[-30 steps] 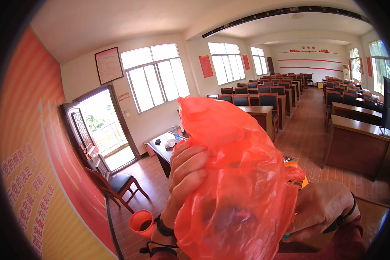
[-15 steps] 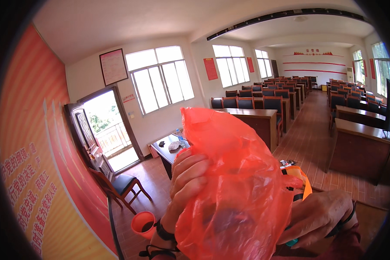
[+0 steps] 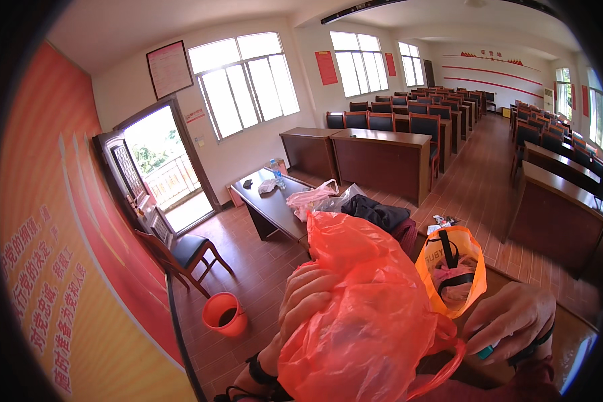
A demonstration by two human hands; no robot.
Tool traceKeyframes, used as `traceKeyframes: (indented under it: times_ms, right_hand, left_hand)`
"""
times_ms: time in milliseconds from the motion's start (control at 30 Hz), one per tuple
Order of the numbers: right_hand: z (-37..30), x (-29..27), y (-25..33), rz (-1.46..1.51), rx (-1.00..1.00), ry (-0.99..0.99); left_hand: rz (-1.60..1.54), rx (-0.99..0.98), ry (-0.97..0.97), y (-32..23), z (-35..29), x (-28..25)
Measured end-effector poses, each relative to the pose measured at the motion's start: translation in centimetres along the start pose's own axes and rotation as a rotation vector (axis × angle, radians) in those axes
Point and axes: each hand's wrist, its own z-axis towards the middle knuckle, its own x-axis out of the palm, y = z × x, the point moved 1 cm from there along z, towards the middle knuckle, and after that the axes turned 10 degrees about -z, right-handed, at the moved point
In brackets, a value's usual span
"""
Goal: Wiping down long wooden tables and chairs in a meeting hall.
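Against left grip (image 3: 307, 300): red plastic bag (image 3: 368, 315), held by bent fingers, thumb hidden. Right grip (image 3: 512, 318) curls round small teal item (image 3: 485, 352); orange bag (image 3: 473, 242) just ahead-left of it.

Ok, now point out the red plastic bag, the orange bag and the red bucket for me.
Red plastic bag (image 3: 365, 301): head view, on the middle of its crumpled side.
Orange bag (image 3: 469, 241): head view, on its far wall near the rim.
Red bucket (image 3: 236, 328): head view, on its outer wall.
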Motion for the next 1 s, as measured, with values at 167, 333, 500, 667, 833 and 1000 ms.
traceKeyframes:
  times_ms: [167,333,500,667,833,1000]
  right_hand:
    - [-0.4,-0.8,1.4,0.138,0.112,0.050]
    - [-1.1,-0.3,1.3,0.190,0.161,-0.071]
    - [-1.6,-0.3,0.9,0.183,0.196,-0.091]
    - [-2.2,-0.6,1.7,0.152,0.171,-0.062]
    - [-2.4,-0.8,1.9,0.146,0.191,-0.082]
    - [-3.2,-1.1,1.6,0.104,0.189,-0.102]
  left_hand:
    - [0.036,-0.011,0.005,-1.4,0.0,-0.6]
    - [-0.007,0.019,0.018,0.0,0.7,-0.6]
    - [-0.022,0.038,0.034,0.6,0.6,-0.7]
    - [0.013,0.061,0.045,-1.6,1.4,-1.0]
    - [-0.007,0.094,0.064,-1.3,2.2,-0.3]
    - [-0.021,0.163,0.087,0.3,4.1,0.5]
